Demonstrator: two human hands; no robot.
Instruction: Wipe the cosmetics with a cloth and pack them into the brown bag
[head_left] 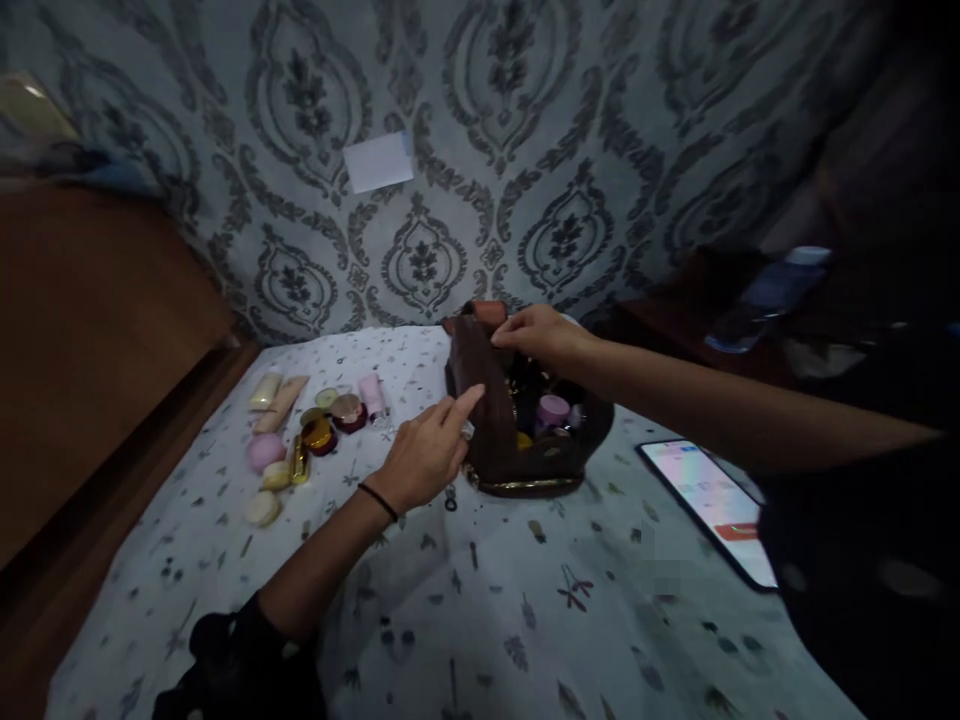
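Note:
A dark brown handbag (480,400) stands unzipped at the back of the patterned bedsheet. Inside it sit a pink-lidded jar (553,409) and other small items, partly in shadow. My right hand (546,338) reaches over the bag with its fingers closed at the upper edge of the bag's side. My left hand (427,455), a black band around its wrist, is against the bag's left side. Its index finger points up along the leather while the other fingers are curled. A small pale, shiny bit shows beside them, too little to name.
Left of the bag lie several cosmetics: a pink tube (372,394), a beige tube (280,404), a dark red jar (348,412) and a round pink item (265,452). A lit phone (705,500) lies at right. Beyond it is a water bottle (772,295). Wooden furniture (97,350) borders the left.

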